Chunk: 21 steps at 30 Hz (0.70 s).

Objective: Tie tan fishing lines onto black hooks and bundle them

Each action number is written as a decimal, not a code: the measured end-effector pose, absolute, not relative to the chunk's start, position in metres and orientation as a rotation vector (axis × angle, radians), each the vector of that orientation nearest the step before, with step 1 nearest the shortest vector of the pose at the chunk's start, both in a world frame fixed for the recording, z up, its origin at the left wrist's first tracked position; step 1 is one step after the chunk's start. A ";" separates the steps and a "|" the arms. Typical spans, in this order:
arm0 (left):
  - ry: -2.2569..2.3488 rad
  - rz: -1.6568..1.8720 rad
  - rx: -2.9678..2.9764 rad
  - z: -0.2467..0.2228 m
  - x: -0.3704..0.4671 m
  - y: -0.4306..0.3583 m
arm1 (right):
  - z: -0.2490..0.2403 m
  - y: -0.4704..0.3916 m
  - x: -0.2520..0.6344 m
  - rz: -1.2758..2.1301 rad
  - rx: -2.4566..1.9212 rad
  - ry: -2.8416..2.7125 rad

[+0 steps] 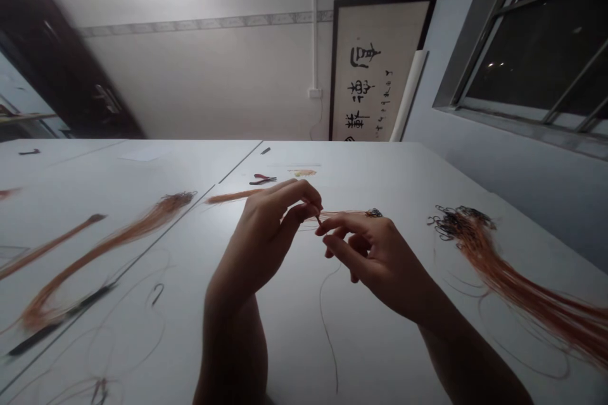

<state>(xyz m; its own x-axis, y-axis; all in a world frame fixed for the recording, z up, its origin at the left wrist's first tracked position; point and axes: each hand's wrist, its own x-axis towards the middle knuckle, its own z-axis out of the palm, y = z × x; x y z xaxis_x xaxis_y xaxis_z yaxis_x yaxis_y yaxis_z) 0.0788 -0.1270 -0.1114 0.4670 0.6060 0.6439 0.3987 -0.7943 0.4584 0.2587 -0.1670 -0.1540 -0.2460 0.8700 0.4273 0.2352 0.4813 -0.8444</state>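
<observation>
My left hand [273, 224] is closed in a pinch, thumb and forefinger on a thin reddish-brown cord [318, 220]. Close against it, my right hand [375, 253] pinches the same cord between thumb and forefinger, its other fingers curled. A pale thread end [322, 313] trails from below the right fingers down over the white table. Behind the hands lies a small bundle of orange cords [349, 213] with dark hooks [374, 212] at its right end. The fingertips hide how the cord is looped or joined.
A thick orange cord bundle with black hooks [463, 223] lies to the right. On the left are more cord bundles [118, 237], a loose hook [158, 293] and tangled thread. Red-handled pliers [263, 179] rest beyond the hands. A seam [156, 247] crosses the white tabletop [389, 354].
</observation>
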 end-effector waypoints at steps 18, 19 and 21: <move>0.822 1.189 2.557 -0.111 0.082 -0.130 | -0.151 -0.166 0.258 1.111 -0.788 -1.506; 0.813 1.195 2.561 -0.110 0.082 -0.131 | -0.151 -0.166 0.258 1.108 -0.789 -1.500; 0.784 1.202 2.565 -0.110 0.082 -0.132 | -0.151 -0.166 0.258 1.108 -0.786 -1.498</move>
<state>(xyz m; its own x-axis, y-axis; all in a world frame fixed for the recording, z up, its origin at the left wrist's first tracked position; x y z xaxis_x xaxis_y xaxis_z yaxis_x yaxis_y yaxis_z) 0.0823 -0.1315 -0.1098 0.5280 0.5433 0.6527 0.3787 -0.8386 0.3916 0.2582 -0.1664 -0.1506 -0.2190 0.9067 0.3604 -0.0794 0.3516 -0.9328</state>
